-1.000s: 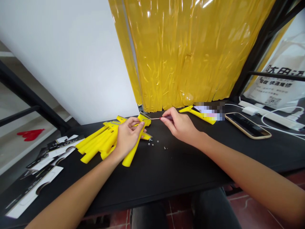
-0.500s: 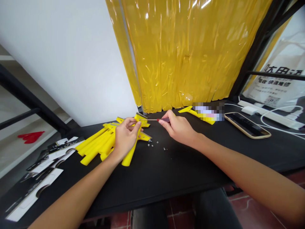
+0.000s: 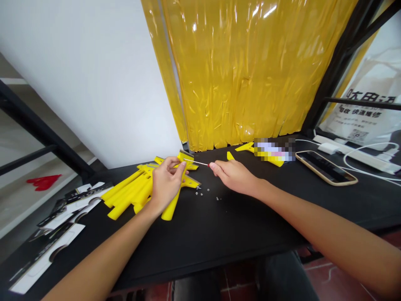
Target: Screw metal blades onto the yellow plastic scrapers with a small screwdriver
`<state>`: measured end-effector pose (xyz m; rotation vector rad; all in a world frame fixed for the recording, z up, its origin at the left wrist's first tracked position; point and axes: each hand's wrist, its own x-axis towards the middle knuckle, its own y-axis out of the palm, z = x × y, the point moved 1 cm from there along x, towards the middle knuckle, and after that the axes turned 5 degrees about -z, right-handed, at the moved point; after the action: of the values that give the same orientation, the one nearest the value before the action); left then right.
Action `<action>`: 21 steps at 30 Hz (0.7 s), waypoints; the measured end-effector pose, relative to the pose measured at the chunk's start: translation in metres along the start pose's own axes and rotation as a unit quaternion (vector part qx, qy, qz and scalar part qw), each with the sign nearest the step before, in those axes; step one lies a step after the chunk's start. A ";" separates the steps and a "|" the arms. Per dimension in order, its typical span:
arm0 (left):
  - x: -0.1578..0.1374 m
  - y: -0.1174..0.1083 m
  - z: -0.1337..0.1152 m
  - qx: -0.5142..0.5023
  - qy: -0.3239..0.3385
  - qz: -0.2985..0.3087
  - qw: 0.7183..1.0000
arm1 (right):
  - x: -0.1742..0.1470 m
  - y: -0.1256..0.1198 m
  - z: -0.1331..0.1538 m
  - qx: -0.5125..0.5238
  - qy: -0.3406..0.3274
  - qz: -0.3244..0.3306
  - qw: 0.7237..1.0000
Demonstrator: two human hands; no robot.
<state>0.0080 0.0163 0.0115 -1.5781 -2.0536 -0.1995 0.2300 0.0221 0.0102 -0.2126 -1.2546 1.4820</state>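
Observation:
My left hand [image 3: 167, 179] is closed around a yellow scraper [image 3: 185, 156], its head pointing up and away from me. A thin screwdriver [image 3: 198, 162] is in my right hand [image 3: 236, 175], its shaft lying nearly level and its tip at the scraper's head. The fingers hide most of the screwdriver's handle. Several more yellow scrapers [image 3: 128, 198] lie piled beside and under my left hand. Small loose screws and nuts [image 3: 217, 198] are scattered on the black table [image 3: 200, 238] below the shaft. Just behind my right hand shows a yellow piece [image 3: 229, 156] that I cannot make out.
Black-and-white card sleeves [image 3: 46, 259] lie at the left. Another yellow scraper [image 3: 246, 147] rests at the back, beside a blurred-out patch. A phone [image 3: 326, 167], white cables and a power strip [image 3: 376, 159] are on the right. A yellow plastic curtain [image 3: 244, 83] hangs behind.
My right hand has come slightly lower, and the screwdriver now slopes a little down toward it. The yellow piece behind that hand has come into sight. My left hand keeps its hold.

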 end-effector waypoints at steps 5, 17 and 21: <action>0.002 0.000 -0.005 -0.015 -0.013 -0.004 1.000 | 0.000 0.002 -0.004 -0.087 -0.049 -0.047 0.994; 0.006 0.001 0.004 -0.021 -0.072 0.073 0.995 | -0.006 -0.012 0.000 -0.257 -0.216 -0.195 0.922; 0.007 0.001 0.003 -0.027 -0.113 0.095 0.989 | -0.005 -0.014 -0.001 -0.259 -0.241 -0.185 0.917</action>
<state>0.0066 0.0243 0.0122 -1.8935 -2.0601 -0.0053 0.2409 0.0160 0.0182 0.0541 -1.9594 0.8721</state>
